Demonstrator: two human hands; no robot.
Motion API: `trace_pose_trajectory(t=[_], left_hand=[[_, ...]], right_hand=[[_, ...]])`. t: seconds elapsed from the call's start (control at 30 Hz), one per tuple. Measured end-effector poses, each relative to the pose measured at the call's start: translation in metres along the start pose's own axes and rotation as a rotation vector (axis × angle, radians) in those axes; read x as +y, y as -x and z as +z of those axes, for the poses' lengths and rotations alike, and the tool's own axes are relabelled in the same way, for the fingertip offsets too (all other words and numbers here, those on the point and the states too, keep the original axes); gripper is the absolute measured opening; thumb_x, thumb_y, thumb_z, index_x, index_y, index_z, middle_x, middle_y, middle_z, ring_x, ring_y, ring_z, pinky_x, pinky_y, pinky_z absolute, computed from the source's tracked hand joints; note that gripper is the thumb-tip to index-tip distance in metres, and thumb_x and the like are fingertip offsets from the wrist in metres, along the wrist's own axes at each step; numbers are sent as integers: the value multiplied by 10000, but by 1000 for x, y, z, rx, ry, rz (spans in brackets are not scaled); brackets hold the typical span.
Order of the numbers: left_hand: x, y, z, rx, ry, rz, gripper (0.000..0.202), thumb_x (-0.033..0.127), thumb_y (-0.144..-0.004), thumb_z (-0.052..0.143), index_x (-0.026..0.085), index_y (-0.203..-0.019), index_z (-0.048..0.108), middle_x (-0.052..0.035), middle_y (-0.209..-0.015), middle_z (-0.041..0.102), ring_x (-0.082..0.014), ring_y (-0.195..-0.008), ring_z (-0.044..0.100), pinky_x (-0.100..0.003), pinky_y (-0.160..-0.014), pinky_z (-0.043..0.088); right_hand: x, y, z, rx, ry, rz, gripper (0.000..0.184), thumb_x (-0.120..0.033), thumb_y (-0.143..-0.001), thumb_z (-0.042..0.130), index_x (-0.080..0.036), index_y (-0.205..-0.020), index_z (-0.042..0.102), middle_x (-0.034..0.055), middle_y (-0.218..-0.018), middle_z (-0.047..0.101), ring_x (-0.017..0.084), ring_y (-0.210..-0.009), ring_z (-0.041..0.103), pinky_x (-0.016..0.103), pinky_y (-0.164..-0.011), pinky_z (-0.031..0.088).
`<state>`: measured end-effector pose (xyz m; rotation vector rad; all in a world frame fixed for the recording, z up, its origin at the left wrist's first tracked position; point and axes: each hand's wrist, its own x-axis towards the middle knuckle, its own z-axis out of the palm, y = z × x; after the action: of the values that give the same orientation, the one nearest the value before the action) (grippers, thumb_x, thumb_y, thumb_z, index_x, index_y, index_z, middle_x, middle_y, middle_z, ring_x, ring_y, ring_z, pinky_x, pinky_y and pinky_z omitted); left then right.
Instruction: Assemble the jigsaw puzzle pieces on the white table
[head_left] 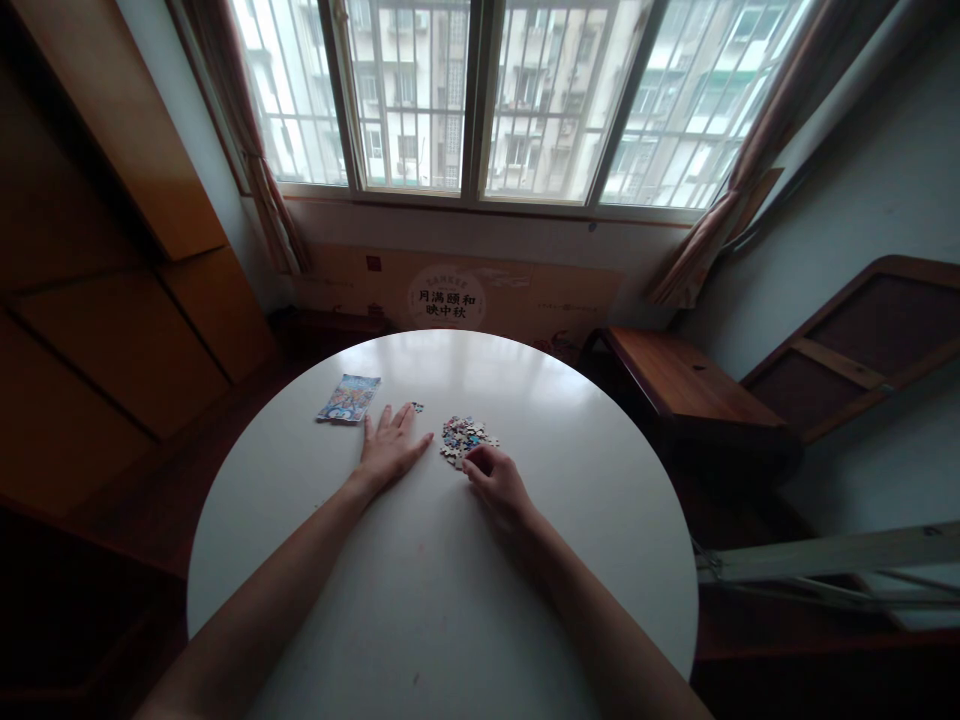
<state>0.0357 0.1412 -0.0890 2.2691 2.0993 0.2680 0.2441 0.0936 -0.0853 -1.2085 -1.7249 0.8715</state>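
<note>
Head view: round white worktop (420, 600). Left hand (388, 446) palm down, fingers spread, nothing seen in its grasp. Right hand (499, 482) curled, fingertips at near edge of the puzzle pile (466, 434); whether it pinches anything, cannot tell. Pile lies right of left hand. Pieces (448, 452): probably light, stiff card; pinch by edges.

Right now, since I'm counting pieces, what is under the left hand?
White table shows around the left hand, with small puzzle pieces beside its fingertips. Whatever lies under its palm and fingers is covered.
</note>
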Motion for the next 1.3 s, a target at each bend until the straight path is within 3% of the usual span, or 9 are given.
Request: trace_pose_trajectory(t=[1.3], left_hand=[[1, 0, 2, 4, -9, -24, 723, 628, -836, 218, 216, -1430, 228, -31, -1493, 212, -304, -1381, 89, -545, -1095, 42]], right_hand=[[4, 0, 1, 5, -3, -17, 161, -316, -763, 543, -165, -738, 593, 0, -638, 587, 127, -576, 507, 232, -563, 386]])
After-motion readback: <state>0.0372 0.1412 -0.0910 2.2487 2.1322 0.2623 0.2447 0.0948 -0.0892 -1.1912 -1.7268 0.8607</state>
